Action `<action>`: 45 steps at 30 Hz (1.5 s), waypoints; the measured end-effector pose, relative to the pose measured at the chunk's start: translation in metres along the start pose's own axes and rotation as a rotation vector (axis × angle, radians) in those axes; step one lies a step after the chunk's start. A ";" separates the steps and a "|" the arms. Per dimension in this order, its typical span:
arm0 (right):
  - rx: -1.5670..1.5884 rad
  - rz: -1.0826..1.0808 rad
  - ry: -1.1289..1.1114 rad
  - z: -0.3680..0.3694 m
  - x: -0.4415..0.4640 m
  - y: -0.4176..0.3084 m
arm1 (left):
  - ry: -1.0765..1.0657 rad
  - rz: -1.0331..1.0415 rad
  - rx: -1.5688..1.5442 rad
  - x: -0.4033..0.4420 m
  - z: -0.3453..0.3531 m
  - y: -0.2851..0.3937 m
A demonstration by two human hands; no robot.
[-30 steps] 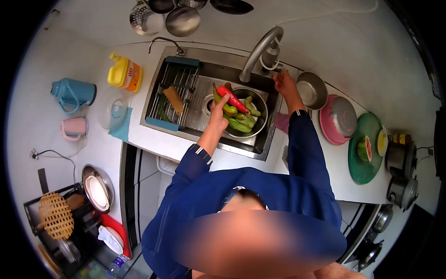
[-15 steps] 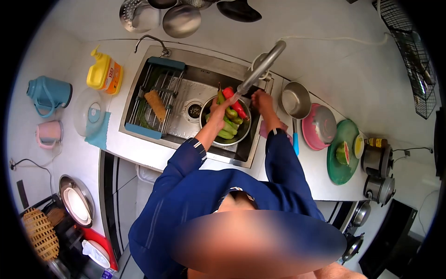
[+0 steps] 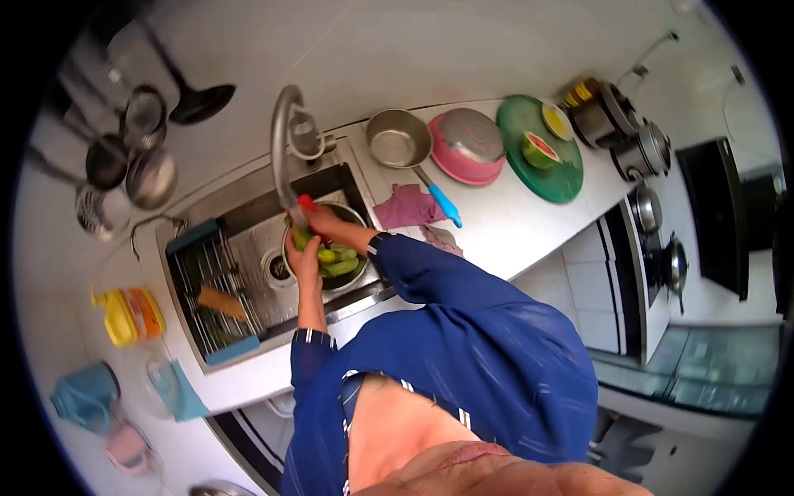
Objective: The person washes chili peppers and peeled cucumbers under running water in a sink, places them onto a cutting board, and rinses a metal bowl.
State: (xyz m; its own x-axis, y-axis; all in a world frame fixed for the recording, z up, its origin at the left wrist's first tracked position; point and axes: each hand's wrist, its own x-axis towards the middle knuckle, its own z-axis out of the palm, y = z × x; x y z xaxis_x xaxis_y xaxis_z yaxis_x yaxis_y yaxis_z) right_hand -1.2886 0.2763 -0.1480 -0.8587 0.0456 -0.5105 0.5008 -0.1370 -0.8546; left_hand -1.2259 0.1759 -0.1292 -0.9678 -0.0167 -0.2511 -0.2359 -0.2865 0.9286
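Observation:
Under the curved faucet [image 3: 284,149], my left hand [image 3: 306,263] is closed round a green pepper [image 3: 300,238] at the left side of a metal bowl [image 3: 361,217] in the sink. My right hand [image 3: 329,225] is closed over the red pepper [image 3: 307,202], whose tip shows beside the faucet's mouth; the rest is hidden by the fingers. More green peppers [image 3: 339,263] lie in the bowl just below my hands.
A drying rack [image 3: 207,269] with a brown sponge [image 3: 222,302] spans the sink's left part. Right of the sink are a purple cloth [image 3: 405,207], a saucepan [image 3: 399,139], a pink basin [image 3: 467,169] and a green board [image 3: 562,186] with cut watermelon [image 3: 539,150].
The view has turned and shifted right. My right hand has come from beside the faucet to the peppers under it and closed on the red one. My left hand still holds a green pepper.

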 end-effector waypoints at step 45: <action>0.447 0.133 -0.271 0.017 -0.045 -0.067 | -0.113 -0.057 -0.746 -0.002 -0.040 0.041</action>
State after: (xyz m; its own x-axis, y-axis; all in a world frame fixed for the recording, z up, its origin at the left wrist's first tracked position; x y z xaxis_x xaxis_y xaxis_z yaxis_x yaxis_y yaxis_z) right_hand -1.2850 0.2669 -0.0659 -0.8182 -0.2495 -0.5180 0.5623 -0.5351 -0.6305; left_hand -1.2302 0.1262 -0.1016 -0.9684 0.1045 -0.2266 -0.2033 -0.8570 0.4736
